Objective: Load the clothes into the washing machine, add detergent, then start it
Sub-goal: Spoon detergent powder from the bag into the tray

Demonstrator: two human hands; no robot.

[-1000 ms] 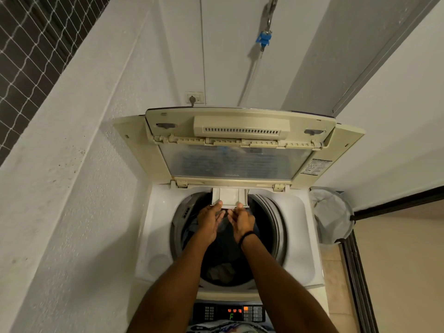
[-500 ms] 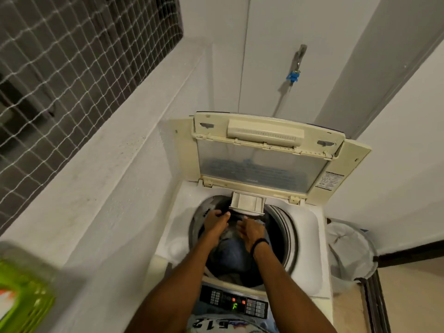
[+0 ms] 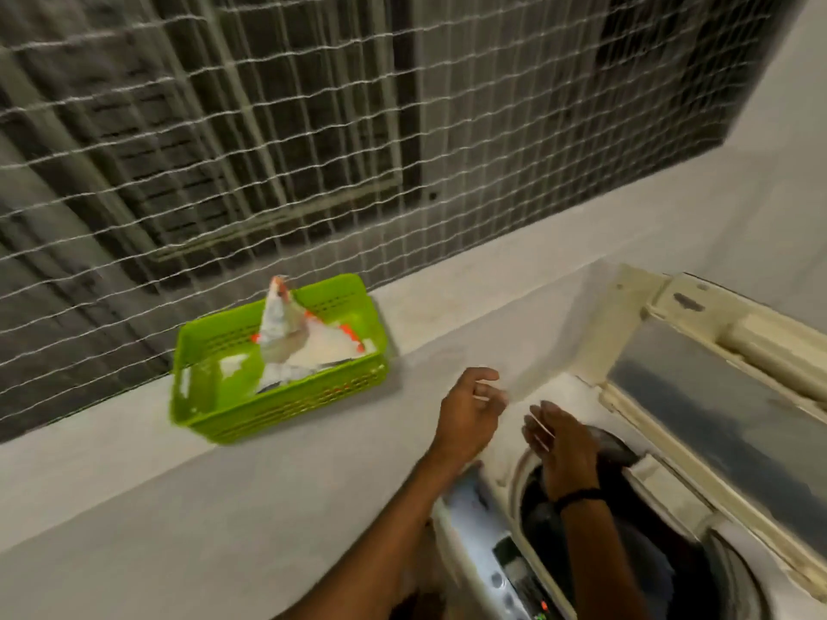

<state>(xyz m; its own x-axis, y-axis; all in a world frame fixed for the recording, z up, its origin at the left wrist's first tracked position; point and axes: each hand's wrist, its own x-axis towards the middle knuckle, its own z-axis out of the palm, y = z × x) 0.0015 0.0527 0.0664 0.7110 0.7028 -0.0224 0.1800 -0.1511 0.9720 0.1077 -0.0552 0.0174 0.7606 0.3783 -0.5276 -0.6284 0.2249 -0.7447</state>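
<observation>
1. Two hands in view, both empty, fingers loosely curled and spread, gripping nothing.
2. Left hand [image 3: 470, 416] hangs in the air over the near corner of the washing machine [image 3: 465, 521], palm turned down and a bit right, thumb uppermost.
3. Right hand [image 3: 566, 449] sits just beside the left hand, apart from it, no contact. It is over the rim of the drum [image 3: 595, 543], with a black band [image 3: 577, 495] on the wrist.
4. Clothes [image 3: 644, 552]: dark pile down inside the drum, below and behind the right hand. Blurred, so single items can't be told apart.
5. Detergent pouch [image 3: 279, 322]: white with orange marks, standing tilted in a green basket [image 3: 286, 411]. Basket is well to the left of the left hand and slightly beyond it, on the grey ledge [image 3: 134, 463] under the netted window [image 3: 313, 127]. Clear gap between the left fingertips and the basket.
6. Lid [image 3: 716, 396] is up, standing open to the right of and beyond the right hand.
7. Detergent drawer [image 3: 667, 485]: pale tray at the back edge of the drum, just right of the right wrist. Can't tell how far out it is.
8. Control panel [image 3: 519, 579]: below the right forearm, near the bottom edge of view, small red and green lights on.
</observation>
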